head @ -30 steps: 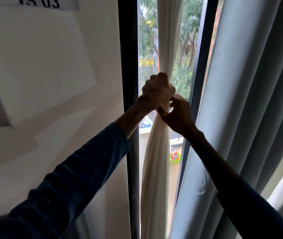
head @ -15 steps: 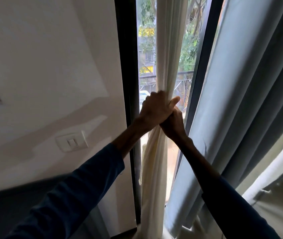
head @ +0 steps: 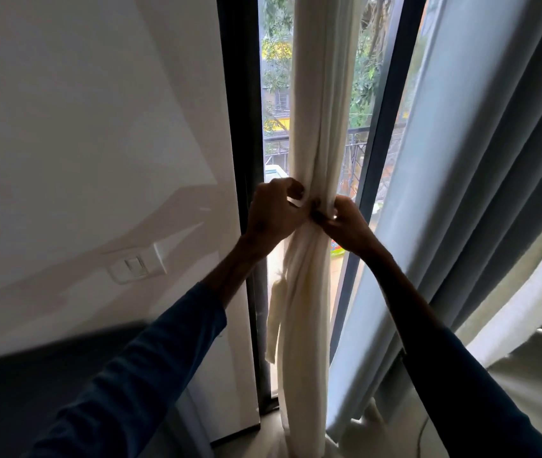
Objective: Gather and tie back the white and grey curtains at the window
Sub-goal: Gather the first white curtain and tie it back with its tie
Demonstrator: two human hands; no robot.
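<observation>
Window: dark frame (head: 239, 127) up the middle. A pale wall (head: 97, 94) with a light switch (head: 137, 264) is at 9 o'clock; trees and a railing show through the glass.
White curtain (head: 319, 127): gathered into one tight rope in the strip of glass. Its long axis runs 12 to 6, and the foot reaches the floor.
Grey curtain (head: 461, 160): at 3 o'clock of the white one, just beside it. It hangs loose in broad pleats with no hand on it.
Left hand (head: 274, 211): on the 9 o'clock side of the rope, fingers curled, thumb and forefinger pinching white cloth at the front.
Right hand (head: 345, 226): on the 3 o'clock side, fingers curled in, pinching at the same spot.
Grip: the two pinches meet at the rope's midline, fingertips touching. I cannot tell whether they hold a tie end or a fold of the curtain.
Loose strip (head: 274, 319): narrow and white, it hangs at 7 o'clock of the grip against the rope's left edge. Its top is hidden by the left wrist. Probably the tail of a tie.
Nearer hand: the left, directly above the strip.
Step, judged: cinching the white curtain; grey not begun.
Next, judged: any pull must run 9 to 3, across the rope's axis, or the band slides down.
</observation>
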